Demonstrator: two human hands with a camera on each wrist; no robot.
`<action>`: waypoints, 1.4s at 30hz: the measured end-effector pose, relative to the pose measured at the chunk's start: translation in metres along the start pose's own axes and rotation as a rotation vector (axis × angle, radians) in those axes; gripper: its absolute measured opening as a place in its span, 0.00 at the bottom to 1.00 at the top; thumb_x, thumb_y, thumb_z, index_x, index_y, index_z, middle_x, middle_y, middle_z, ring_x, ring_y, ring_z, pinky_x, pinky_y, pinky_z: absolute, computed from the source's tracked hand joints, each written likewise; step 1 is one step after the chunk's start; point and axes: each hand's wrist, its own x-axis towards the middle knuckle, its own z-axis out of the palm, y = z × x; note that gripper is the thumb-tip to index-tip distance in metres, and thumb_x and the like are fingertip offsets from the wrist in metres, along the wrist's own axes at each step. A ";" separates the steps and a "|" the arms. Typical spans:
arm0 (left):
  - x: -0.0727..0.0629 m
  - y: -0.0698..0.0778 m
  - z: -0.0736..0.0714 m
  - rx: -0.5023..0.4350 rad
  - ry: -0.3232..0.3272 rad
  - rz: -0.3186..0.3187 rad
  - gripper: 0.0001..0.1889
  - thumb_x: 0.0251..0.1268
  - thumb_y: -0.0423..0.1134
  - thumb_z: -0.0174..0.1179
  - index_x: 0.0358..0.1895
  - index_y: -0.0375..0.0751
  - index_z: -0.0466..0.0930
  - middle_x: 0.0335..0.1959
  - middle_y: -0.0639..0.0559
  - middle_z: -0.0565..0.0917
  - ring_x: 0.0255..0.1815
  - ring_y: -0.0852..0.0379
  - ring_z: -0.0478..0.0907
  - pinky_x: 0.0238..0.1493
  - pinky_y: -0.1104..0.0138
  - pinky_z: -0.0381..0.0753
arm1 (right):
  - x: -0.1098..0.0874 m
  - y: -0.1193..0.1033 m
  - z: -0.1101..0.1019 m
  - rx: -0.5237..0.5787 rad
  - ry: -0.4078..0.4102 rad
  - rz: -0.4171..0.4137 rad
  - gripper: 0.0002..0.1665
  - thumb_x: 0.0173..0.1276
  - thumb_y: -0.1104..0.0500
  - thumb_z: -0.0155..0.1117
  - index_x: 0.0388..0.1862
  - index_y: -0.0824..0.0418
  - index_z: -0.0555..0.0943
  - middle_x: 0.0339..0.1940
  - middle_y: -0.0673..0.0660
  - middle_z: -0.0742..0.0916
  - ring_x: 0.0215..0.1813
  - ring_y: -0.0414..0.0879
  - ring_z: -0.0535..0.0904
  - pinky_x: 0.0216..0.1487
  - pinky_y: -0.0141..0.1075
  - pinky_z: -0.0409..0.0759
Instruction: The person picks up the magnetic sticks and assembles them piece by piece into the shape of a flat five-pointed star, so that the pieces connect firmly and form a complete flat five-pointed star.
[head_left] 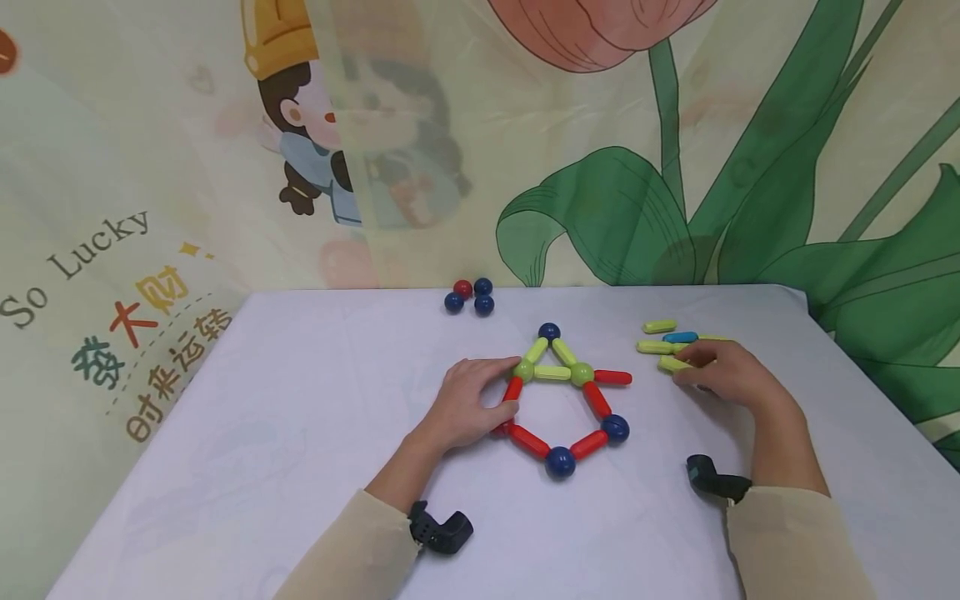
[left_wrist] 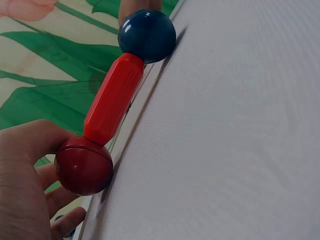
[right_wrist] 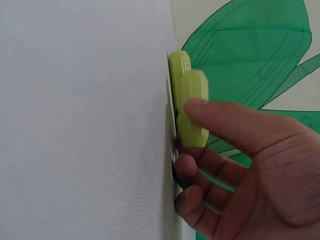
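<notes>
A flat figure of magnetic building sticks and balls (head_left: 530,442) lies on the table: a yellow-green triangle at its top, red sticks below, and blue balls (head_left: 560,462) at its corners. My left hand (head_left: 471,396) grips its left side, index finger at a green ball (head_left: 523,370) and thumb over a red stick. Near that hand, the left wrist view shows a dark red ball (left_wrist: 84,166) joined to a red stick (left_wrist: 115,97). My right hand (head_left: 731,375) pinches a yellow-green magnetic stick (right_wrist: 194,112) between thumb and fingers, at the table's right.
Loose yellow-green sticks (head_left: 660,326) and a blue stick (head_left: 681,337) lie around the right hand. At the back edge, several blue balls (head_left: 453,302) cluster with a red ball (head_left: 462,288). One red stick (head_left: 613,378) juts rightward from the figure. A printed cloth (head_left: 600,217) hangs behind the white table (head_left: 300,417).
</notes>
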 end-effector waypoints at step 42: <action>0.000 0.000 0.001 0.005 0.003 -0.001 0.32 0.65 0.48 0.63 0.74 0.55 0.73 0.72 0.54 0.78 0.75 0.49 0.70 0.80 0.45 0.59 | -0.008 0.000 0.013 0.459 -0.376 -0.217 0.13 0.70 0.57 0.69 0.52 0.59 0.83 0.39 0.55 0.85 0.27 0.44 0.77 0.29 0.33 0.82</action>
